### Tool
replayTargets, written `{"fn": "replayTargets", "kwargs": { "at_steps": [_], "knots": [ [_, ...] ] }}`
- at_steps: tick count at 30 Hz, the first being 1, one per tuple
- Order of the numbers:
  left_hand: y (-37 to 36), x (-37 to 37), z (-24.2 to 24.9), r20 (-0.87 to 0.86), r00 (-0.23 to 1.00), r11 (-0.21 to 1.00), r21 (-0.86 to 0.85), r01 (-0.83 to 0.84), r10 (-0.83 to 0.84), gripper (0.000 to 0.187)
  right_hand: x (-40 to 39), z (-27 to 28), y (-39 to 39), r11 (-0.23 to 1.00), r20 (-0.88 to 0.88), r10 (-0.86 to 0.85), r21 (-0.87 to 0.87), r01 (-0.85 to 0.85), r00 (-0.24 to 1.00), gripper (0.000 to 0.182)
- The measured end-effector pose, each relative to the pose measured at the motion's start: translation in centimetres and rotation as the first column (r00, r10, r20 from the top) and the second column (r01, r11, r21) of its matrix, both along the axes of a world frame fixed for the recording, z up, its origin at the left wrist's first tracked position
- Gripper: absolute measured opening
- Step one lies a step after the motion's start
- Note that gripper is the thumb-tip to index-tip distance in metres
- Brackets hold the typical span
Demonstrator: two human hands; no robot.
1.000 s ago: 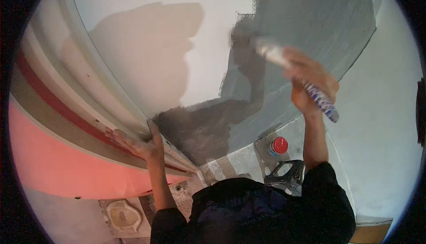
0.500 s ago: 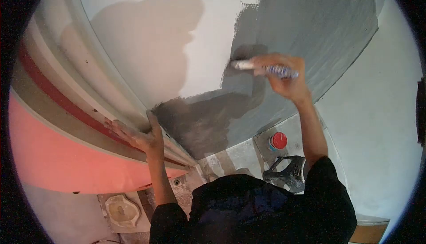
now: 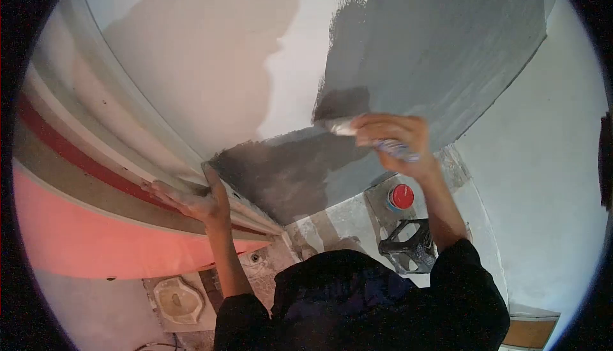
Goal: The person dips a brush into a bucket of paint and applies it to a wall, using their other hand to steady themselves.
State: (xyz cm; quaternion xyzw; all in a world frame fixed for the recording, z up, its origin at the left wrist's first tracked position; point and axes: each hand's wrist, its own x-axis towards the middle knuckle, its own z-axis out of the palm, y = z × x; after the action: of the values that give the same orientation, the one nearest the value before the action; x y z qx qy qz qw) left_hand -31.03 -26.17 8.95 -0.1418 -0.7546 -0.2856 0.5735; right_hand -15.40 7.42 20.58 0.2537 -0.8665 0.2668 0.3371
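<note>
**Brush at the grey edge, free hand bracing on the frame**

The right hand [image 3: 402, 135] is closing narrowly around a brush [image 3: 343, 126], its patterned handle slanting back under the palm; the bristles are meeting the wall where the grey coat [image 3: 434, 44] is bordering the white surface [image 3: 297, 70], a grip that is probably giving control along that ragged boundary. The left hand [image 3: 198, 204] is spreading wide, thumb apart from the fingers, and is pressing against the pale frame [image 3: 121, 89]; it is holding no tool that shows, and is likely steadying the leaning body. A red-lidded can [image 3: 401, 196] is standing on the floor near the wall, just beyond a black stool [image 3: 408, 244]; both are sitting near the right arm, perhaps for easy reach, and the lid is seemingly covering the can.

No brand is reading clearly; the can's bluish side is showing too small for lettering, its red lid is offering no legible word, and the blue-and-white handle is blurring, so whether it is carrying print or only a pattern, I cannot tell.
</note>
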Motion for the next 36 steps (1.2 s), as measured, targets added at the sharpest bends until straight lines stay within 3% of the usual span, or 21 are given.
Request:
{"fn": "replayTargets", "kwargs": {
  "at_steps": [2,5,11,14,16,18,21,24,26,28,31,33,34,36],
  "knots": [
    [0.1,0.1,0.0,0.002,1.0,1.0,-0.006,-0.025,0.025,0.102,-0.8,-2.4,-0.1,0.997,0.085,-0.066,0.042,0.063,0.994,0.043],
    [0.1,0.0,-0.1,0.02,0.999,0.999,0.01,-0.04,0.04,0.102,-1.8,-1.9,1.1,0.997,0.026,-0.066,-0.034,0.067,0.997,0.038],
    [0.8,0.8,0.6,0.076,0.996,0.998,0.053,-0.041,0.036,0.101,-1.3,6.3,2.0,0.992,-0.348,-0.128,-0.056,0.116,0.929,0.025],
    [0.2,0.2,0.0,0.036,0.999,0.999,-0.01,-0.03,0.031,0.102,0.8,4.9,1.0,0.99,-0.325,-0.139,-0.067,0.124,0.935,0.023],
    [-0.2,0.1,-0.3,0.029,0.999,1.0,-0.017,-0.014,0.015,0.102,1.5,0.7,1.3,0.981,-0.143,-0.02,-0.195,-0.008,0.99,0.025],
    [0.2,0.3,-0.1,0.044,0.999,0.999,0.042,0.005,-0.007,0.103,1.2,-3.2,1.6,0.993,0.037,-0.071,-0.092,0.074,0.997,0.026],
    [0.0,-0.2,-0.6,0.041,0.998,0.998,0.041,-0.043,0.042,0.097,-0.8,-4.0,2.5,0.994,0.079,-0.098,-0.049,0.102,0.992,0.027],
    [0.1,0.1,-0.3,0.061,0.997,0.995,0.1,0.029,-0.035,0.097,-1.0,2.1,3.3,0.994,0.089,-0.107,-0.023,0.109,0.99,0.032],
    [-0.1,-0.2,-0.5,0.034,0.999,0.996,0.08,0.032,-0.035,0.095,-1.6,6.6,3.7,0.999,-0.058,-0.007,-0.038,0.005,0.998,0.028],
    [0.1,0.0,-0.2,0.026,0.999,0.997,0.068,0.043,-0.045,0.095,-2.3,10.0,5.2,0.997,-0.23,-0.033,0.062,0.048,0.973,0.022],
    [0.7,1.6,1.4,0.016,1.0,0.999,0.04,0.022,-0.023,0.094,-1.7,13.7,4.5,1.0,-0.443,-0.008,-0.023,-0.003,0.896,0.024],
    [0.7,2.7,2.6,-0.045,0.998,0.999,-0.014,-0.042,0.041,0.086,-0.1,12.3,4.2,0.995,-0.474,-0.083,-0.084,0.049,0.877,0.025],
    [1.1,3.1,3.6,-0.105,0.994,0.998,-0.054,0.02,-0.025,0.08,0.9,11.2,3.8,0.991,-0.492,-0.12,-0.114,0.073,0.862,0.025],
    [2.0,3.7,6.4,-0.213,0.965,0.982,-0.143,0.124,-0.153,0.07,2.0,9.2,2.9,0.998,-0.258,0.056,0.033,-0.049,0.965,0.025]
  ]
}}
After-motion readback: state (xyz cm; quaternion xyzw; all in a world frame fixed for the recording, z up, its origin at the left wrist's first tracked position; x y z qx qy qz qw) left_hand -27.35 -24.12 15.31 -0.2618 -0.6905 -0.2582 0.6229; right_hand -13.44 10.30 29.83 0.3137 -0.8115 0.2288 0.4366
